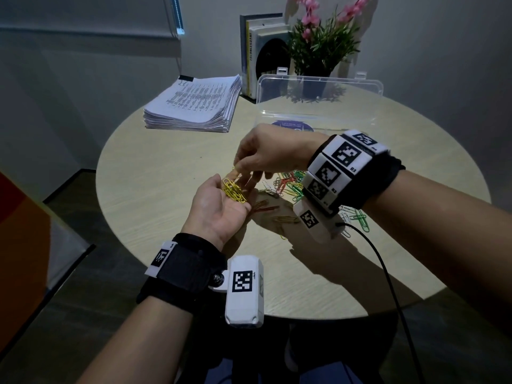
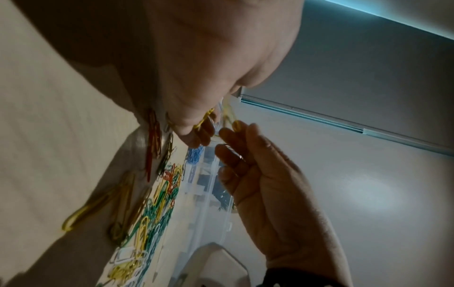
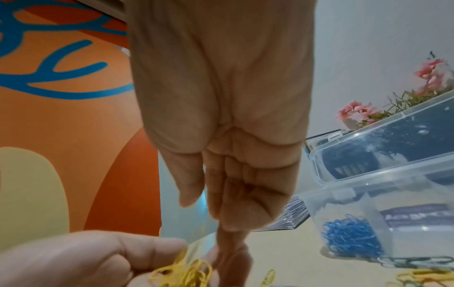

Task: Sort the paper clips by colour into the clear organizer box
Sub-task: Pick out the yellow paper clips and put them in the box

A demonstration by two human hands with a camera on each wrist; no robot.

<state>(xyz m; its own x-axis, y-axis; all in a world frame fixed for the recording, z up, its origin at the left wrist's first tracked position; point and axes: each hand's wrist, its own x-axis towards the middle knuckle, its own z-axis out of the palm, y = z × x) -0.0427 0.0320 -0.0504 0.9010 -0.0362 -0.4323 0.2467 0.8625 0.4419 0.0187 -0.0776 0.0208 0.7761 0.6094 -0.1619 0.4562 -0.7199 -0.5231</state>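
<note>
Counter (image 1: 166, 167) lies bare left of both hands; its round edge curves close below the left wrist. Head view: left hand (image 1: 219, 209) is palm up, cupped loosely around yellow clips (image 1: 234, 189); right hand (image 1: 266, 153) arches over it, its grip pinching a yellow clip. Mixed clips (image 1: 288, 181) lie just right of the grip, the box (image 1: 318, 106) beyond. Left wrist view: right fingertips (image 2: 236, 126) meet above the left palm (image 2: 209, 68). Right wrist view: blue clips (image 3: 351, 238) sit in the box's nearest compartment.
</note>
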